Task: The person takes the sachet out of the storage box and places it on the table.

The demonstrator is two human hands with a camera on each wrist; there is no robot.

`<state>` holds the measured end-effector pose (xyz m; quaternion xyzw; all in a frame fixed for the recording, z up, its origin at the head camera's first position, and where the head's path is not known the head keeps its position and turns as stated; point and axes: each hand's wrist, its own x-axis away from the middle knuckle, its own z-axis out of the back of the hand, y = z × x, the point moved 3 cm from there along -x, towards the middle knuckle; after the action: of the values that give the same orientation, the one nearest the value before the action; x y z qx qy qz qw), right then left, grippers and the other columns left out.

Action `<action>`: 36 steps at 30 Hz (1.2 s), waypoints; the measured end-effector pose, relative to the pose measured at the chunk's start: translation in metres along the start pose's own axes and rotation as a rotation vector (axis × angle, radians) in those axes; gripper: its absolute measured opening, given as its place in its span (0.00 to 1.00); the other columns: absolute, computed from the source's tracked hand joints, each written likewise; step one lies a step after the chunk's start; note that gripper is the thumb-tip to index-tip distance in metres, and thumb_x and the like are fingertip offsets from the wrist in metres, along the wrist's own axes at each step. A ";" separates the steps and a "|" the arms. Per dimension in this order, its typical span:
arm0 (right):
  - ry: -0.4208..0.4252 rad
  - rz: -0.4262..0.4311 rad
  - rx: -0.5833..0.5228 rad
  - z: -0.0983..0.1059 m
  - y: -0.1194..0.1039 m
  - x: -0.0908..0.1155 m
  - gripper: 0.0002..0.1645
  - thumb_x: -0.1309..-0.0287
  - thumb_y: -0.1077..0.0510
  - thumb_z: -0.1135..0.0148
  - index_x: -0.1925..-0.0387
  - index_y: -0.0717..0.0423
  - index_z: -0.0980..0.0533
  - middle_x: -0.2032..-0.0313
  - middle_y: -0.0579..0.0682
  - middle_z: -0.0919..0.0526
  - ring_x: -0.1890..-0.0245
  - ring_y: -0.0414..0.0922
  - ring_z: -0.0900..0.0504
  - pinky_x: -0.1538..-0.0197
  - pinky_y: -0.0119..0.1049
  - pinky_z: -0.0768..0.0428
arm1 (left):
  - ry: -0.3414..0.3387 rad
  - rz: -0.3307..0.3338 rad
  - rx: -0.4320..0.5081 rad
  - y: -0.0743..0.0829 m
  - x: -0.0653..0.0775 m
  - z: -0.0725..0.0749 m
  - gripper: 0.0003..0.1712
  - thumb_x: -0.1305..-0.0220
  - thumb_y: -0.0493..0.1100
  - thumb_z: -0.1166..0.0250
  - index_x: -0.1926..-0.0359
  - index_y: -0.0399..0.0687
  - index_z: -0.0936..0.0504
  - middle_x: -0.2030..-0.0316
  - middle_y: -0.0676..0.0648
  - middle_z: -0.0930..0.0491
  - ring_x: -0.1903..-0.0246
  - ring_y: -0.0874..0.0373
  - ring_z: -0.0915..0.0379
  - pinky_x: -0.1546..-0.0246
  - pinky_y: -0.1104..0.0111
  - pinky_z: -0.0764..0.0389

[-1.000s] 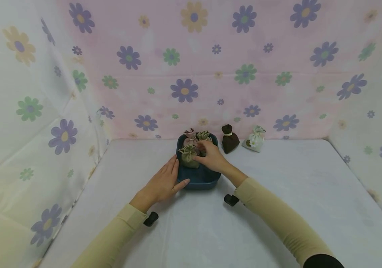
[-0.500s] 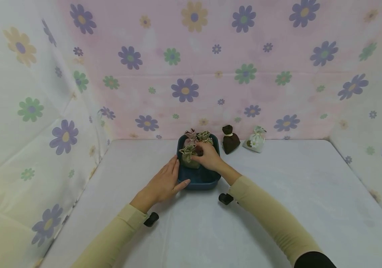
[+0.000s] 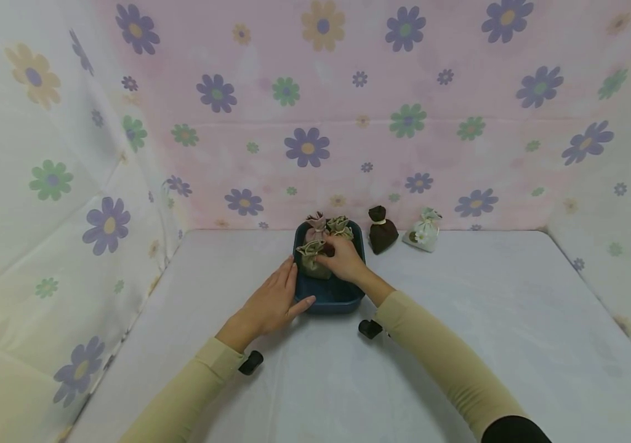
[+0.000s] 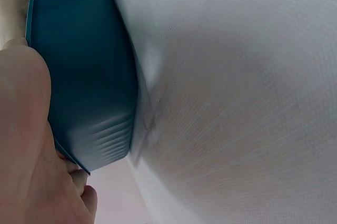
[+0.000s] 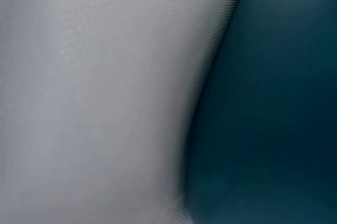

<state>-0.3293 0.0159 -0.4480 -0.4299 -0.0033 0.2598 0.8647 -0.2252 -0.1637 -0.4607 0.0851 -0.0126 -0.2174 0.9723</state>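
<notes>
A dark blue plastic bin [image 3: 329,303] stands on the white table, also seen from its outer side in the left wrist view. My left hand [image 3: 271,301] lies along its left side, fingers straight at the rim and thumb near the front corner. Inside, toward the left, sits a green drawstring pouch [image 3: 314,267] with a gathered top. My right hand [image 3: 345,261] reaches over the bin's right side and pinches this pouch between thumb and fingers. Behind it are a pink pouch [image 3: 316,224] and another green pouch [image 3: 340,226], both partly hidden by the right hand.
To the right of the bin, near the back wall, a dark brown tied pouch [image 3: 383,235] stands on the table [image 3: 492,307]. Beside it leans a pale pouch with a white flower [image 3: 423,232]. Flower-printed cloth [image 3: 348,123] encloses the back and sides.
My right hand and forearm have shifted slightly left, staying at the green pouch. The left hand keeps its place against the bin.
</notes>
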 end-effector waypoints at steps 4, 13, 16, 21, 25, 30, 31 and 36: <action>0.015 0.039 0.009 0.001 -0.001 -0.001 0.17 0.36 0.60 0.30 0.48 0.65 0.17 0.61 0.55 0.15 0.61 0.48 0.18 0.56 0.42 0.19 | 0.000 -0.002 0.005 0.000 0.000 0.000 0.58 0.25 0.75 0.61 0.21 0.28 0.55 0.20 0.32 0.62 0.20 0.41 0.62 0.23 0.51 0.49; 0.035 0.001 0.010 0.006 -0.003 0.002 0.28 0.34 0.57 0.31 0.37 0.67 0.23 0.41 0.63 0.19 0.42 0.56 0.19 0.44 0.48 0.19 | -0.006 0.000 0.003 -0.001 -0.002 0.000 0.58 0.25 0.75 0.61 0.21 0.29 0.57 0.19 0.33 0.65 0.20 0.43 0.65 0.22 0.52 0.52; 0.035 -0.003 0.005 0.009 -0.004 0.004 0.27 0.33 0.57 0.32 0.37 0.67 0.23 0.40 0.62 0.19 0.43 0.55 0.19 0.44 0.47 0.19 | -0.003 -0.005 0.002 -0.001 -0.002 0.000 0.58 0.25 0.75 0.61 0.21 0.28 0.57 0.19 0.33 0.64 0.20 0.43 0.64 0.22 0.52 0.52; 0.061 0.018 -0.005 0.015 -0.007 0.007 0.15 0.34 0.56 0.32 0.51 0.61 0.16 0.56 0.55 0.13 0.57 0.50 0.16 0.54 0.43 0.18 | 0.004 -0.009 0.003 0.000 0.000 0.001 0.57 0.25 0.74 0.60 0.21 0.27 0.56 0.20 0.32 0.63 0.20 0.42 0.63 0.23 0.51 0.50; 0.069 0.042 0.002 0.020 -0.009 0.010 0.12 0.34 0.55 0.31 0.56 0.59 0.15 0.60 0.52 0.14 0.60 0.48 0.18 0.57 0.42 0.20 | 0.006 -0.010 0.003 0.001 0.001 0.002 0.57 0.24 0.74 0.59 0.22 0.26 0.54 0.20 0.32 0.62 0.20 0.41 0.62 0.23 0.51 0.49; 0.063 0.056 -0.008 0.026 -0.014 0.013 0.11 0.35 0.56 0.31 0.56 0.59 0.15 0.60 0.53 0.14 0.61 0.47 0.18 0.57 0.40 0.19 | -0.014 -0.003 0.001 0.001 0.002 0.004 0.57 0.24 0.73 0.60 0.21 0.27 0.56 0.20 0.32 0.63 0.20 0.41 0.63 0.23 0.51 0.50; 0.063 0.058 -0.008 0.027 -0.015 0.014 0.11 0.35 0.56 0.31 0.57 0.59 0.15 0.61 0.53 0.14 0.61 0.47 0.18 0.58 0.40 0.20 | -0.019 -0.001 0.003 0.002 0.002 0.005 0.57 0.24 0.73 0.60 0.21 0.27 0.56 0.20 0.32 0.64 0.20 0.41 0.63 0.23 0.51 0.50; 0.054 0.062 -0.016 0.034 -0.020 0.017 0.10 0.34 0.55 0.31 0.59 0.59 0.15 0.62 0.52 0.15 0.62 0.46 0.19 0.58 0.40 0.21 | -0.029 0.002 0.006 0.002 0.001 0.006 0.57 0.24 0.74 0.61 0.21 0.28 0.58 0.20 0.32 0.65 0.20 0.42 0.65 0.22 0.51 0.51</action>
<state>-0.3139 0.0392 -0.4153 -0.4437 0.0310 0.2748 0.8525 -0.2238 -0.1633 -0.4545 0.0847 -0.0273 -0.2174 0.9720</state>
